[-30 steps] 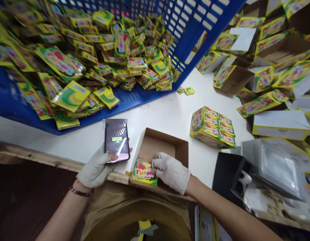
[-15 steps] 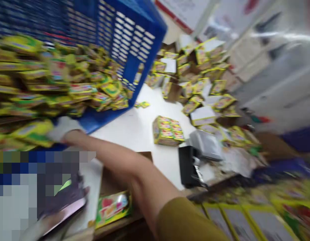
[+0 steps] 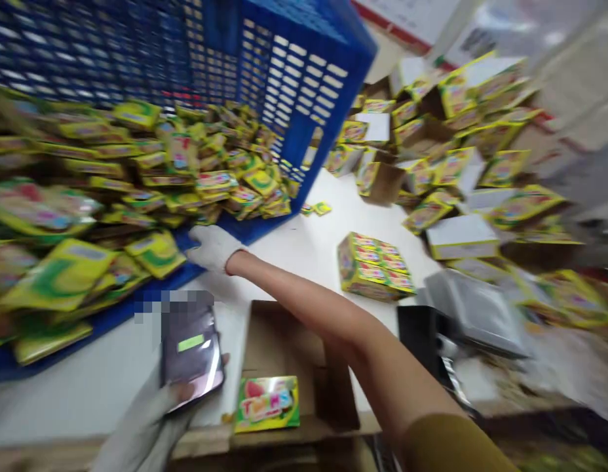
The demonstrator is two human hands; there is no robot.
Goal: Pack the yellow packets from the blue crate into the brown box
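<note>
My left hand (image 3: 154, 410), in a white glove with bare fingertips, grips a dark smartphone (image 3: 192, 351) low in the view. A pale green box glows on its screen. My right hand (image 3: 216, 249), also gloved, reaches across to the front edge of a blue plastic crate (image 3: 328, 78). Its fingers are a little apart, beside a small yellow-and-green packet (image 3: 157, 253), and nothing shows in them. Many similar packets (image 3: 179, 151) fill the crate. Below my right forearm sits an open cardboard box (image 3: 279, 328), with a yellow-green fruit-print packet (image 3: 267, 403) at its near end.
A wrapped block of yellow packs (image 3: 375, 265) stands on the white table (image 3: 284, 252). Open yellow cartons (image 3: 461, 229) are heaped at right. Nearby are a black tape dispenser-like object (image 3: 419, 337) and a stack of clear plastic sleeves (image 3: 475, 311). Two small packets (image 3: 316, 208) lie by the crate.
The view has swung left, so things sit further right. My right hand has drawn back from a yellow packet in the crate. The phone screen now faces up more plainly.
</note>
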